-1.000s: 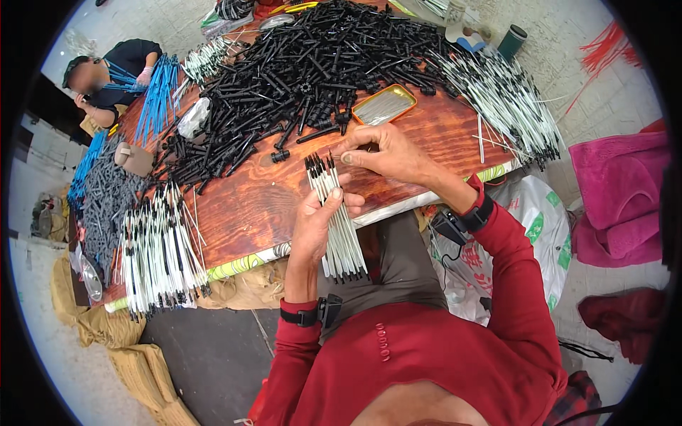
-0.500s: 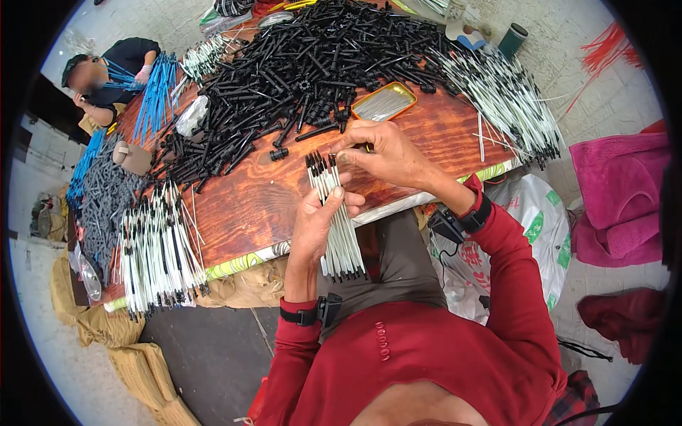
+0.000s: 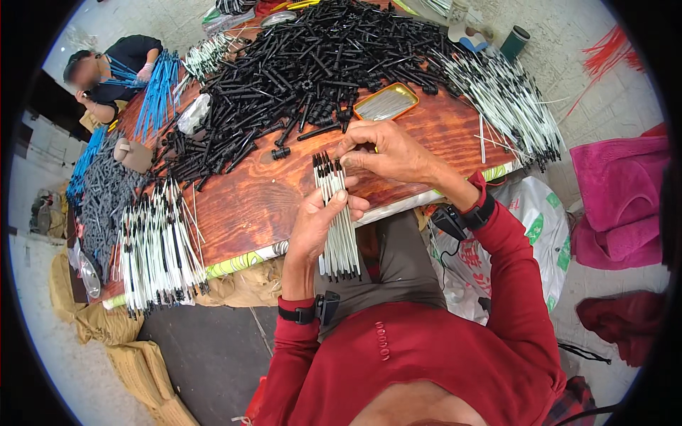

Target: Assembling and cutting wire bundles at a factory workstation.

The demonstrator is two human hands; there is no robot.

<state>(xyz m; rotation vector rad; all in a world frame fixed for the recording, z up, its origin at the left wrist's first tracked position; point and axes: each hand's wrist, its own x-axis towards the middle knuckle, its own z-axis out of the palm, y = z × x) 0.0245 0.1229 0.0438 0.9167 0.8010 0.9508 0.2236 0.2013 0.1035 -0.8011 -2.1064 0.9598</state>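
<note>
My left hand [image 3: 310,221] is wrapped round a bundle of thin white rods [image 3: 339,245] with black tips at both ends, thumb across the front. The bundle stands nearly upright over my lap at the table's front edge. My right hand [image 3: 394,153] is at the bundle's upper end, thumb and forefinger pinched together beside the black tips. Whatever lies in that pinch is too small to make out. Just beyond the hands, a black ribbed fitting [image 3: 280,153] rests on the wooden table [image 3: 238,209].
A big heap of black plastic parts [image 3: 305,64] covers the far table. White rods lie at the left [image 3: 153,248] and right [image 3: 504,99]. An orange-rimmed tray [image 3: 387,103] holds thin pale pieces. Across the left side, a person [image 3: 124,67] sits by blue rods [image 3: 156,96].
The bundle's upper end has shifted slightly right and its lower end slightly left, so it stands straighter. My right hand stays by the tips, its fingers still pinched.
</note>
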